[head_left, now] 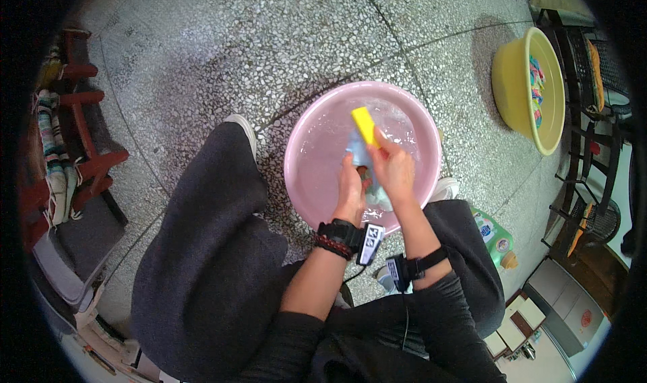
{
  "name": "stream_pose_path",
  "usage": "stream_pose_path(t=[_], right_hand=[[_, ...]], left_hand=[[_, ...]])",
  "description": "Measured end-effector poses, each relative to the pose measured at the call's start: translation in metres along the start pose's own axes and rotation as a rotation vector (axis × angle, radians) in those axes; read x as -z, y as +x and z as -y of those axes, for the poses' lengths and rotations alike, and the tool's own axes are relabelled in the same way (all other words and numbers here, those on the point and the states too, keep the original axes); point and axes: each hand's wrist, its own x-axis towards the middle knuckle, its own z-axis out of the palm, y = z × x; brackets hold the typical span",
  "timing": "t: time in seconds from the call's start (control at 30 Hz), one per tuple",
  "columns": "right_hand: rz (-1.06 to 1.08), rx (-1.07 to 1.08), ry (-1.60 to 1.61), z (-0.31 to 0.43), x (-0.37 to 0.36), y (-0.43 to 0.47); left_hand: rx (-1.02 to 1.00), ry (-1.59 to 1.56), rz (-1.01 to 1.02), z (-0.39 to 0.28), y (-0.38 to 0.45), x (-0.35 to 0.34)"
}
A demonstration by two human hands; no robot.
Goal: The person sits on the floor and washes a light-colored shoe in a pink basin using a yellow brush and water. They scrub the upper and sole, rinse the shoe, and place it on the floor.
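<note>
A pink plastic basin [298, 150] holding water stands on the floor between my feet. My right hand [394, 168] grips a yellow block [365, 123], whose material I cannot tell, above the basin. Light-blue cloth [358, 148] lies against my left hand [351, 186], which is low over the water with the cloth between the two hands. Part of the cloth near my wrists looks pale and wet, with a reddish and green patch. The fingers of my left hand are partly hidden by the cloth.
A yellow plastic tub [515, 90] with colourful cloth [537, 92] stands at the upper right. A green detergent bottle [498, 241] is beside my right leg. Dark chairs [581, 155] line the right side; a reddish wooden chair [88, 165] with a striped cushion is at the left.
</note>
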Motion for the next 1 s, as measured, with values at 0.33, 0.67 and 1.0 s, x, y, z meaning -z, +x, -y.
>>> stream_pose_path(t=[0.33, 0.67, 1.0], right_hand=[[-0.029, -0.405, -0.072, -0.109, -0.032, -0.014], [-0.290, -0.286, 0.724, -0.011, 0.019, -0.075], [-0.293, -0.154, 0.647, 0.032, 0.063, -0.073]], left_hand=[[0.039, -0.621, 0.183, -0.016, -0.006, 0.010], [0.078, -0.430, 0.376, -0.018, -0.017, -0.024], [0.134, -0.148, 0.354, 0.012, -0.051, -0.018]])
